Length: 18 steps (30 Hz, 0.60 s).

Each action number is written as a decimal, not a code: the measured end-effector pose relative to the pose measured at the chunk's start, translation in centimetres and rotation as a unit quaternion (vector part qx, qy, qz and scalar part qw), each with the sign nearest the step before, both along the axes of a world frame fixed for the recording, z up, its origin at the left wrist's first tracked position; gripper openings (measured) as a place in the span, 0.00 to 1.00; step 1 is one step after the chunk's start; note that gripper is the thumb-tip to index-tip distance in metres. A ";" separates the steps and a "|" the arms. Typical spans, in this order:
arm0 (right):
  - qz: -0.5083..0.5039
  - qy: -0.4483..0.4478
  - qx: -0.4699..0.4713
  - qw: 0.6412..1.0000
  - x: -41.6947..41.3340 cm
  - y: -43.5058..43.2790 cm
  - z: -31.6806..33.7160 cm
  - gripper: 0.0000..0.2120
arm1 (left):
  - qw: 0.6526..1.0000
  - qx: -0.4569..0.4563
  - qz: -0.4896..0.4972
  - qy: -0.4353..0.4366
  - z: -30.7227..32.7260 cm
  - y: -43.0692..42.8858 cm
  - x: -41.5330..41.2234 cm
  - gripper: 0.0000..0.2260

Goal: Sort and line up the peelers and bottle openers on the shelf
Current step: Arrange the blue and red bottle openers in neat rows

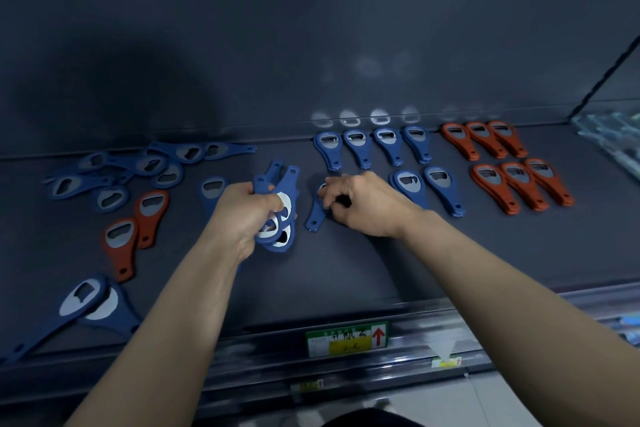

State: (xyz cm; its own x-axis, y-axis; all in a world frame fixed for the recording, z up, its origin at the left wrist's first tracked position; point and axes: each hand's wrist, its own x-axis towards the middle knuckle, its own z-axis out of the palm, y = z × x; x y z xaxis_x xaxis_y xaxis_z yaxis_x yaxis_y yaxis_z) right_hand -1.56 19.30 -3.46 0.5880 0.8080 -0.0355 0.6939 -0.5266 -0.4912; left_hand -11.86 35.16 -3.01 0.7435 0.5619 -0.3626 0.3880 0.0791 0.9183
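While clutching a fanned bunch of blue openers (277, 208) in the left hand (242, 215), fingers wrapped tight round the heads, pinching a single blue opener (314, 215) with the right hand (360, 204). Right fingers curled onto its head end, handle angled toward the front edge, lying flat on the shelf (346, 270). Only the head cam to go on, so going by that.

Looks like mid-sort on the blues. Already lined up: back row of four blues (386, 142), short front row of two (440, 184) just in front on the right side, then two tidy rows of reds (516, 180) further right. Single blue opener sitting just left of that short front row, tilted, so probably meant as the next one in it. Can't tell whether going down or coming up.

Not yet dealt with: messy heap of blues (149, 165) at back left, two loose reds (119, 246) near it, a front-left pair (90, 302), plus one half-hidden blue (212, 189) behind the left hand. No peelers spotted for sure. Some clear-wrapped stuff (609, 135) at far right, too blurry to call.

Next up, just guessing: straighten that opener, head to the back, parallel with its neighbours, then feed another out of the left-hand bunch. Needs even spacing and a gentle let-go to avoid nudging the row.
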 end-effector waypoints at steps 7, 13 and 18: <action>-0.003 -0.025 0.048 0.999 -1.0 0.9 0.6 0.16 | 0.996 0.031 -0.083 0.001 0.6 0.3 0.2 0.06; 0.045 -0.113 -0.007 0.993 -1.3 0.7 0.9 0.25 | 0.984 0.043 -0.174 0.027 0.9 0.9 0.5 0.07; -0.020 -0.132 -0.048 0.990 -1.0 -0.4 1.3 0.13 | 0.986 0.049 -0.159 0.028 0.6 1.5 1.0 0.10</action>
State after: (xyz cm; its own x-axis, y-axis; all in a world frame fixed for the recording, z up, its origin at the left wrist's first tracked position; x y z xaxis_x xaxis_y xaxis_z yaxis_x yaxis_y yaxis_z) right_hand -2.52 18.90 -2.20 0.6187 0.7841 0.0483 0.7691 -0.5920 -0.2408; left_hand -10.86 36.67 -2.43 0.8678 0.3387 -0.3635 0.4294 -0.1432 0.8917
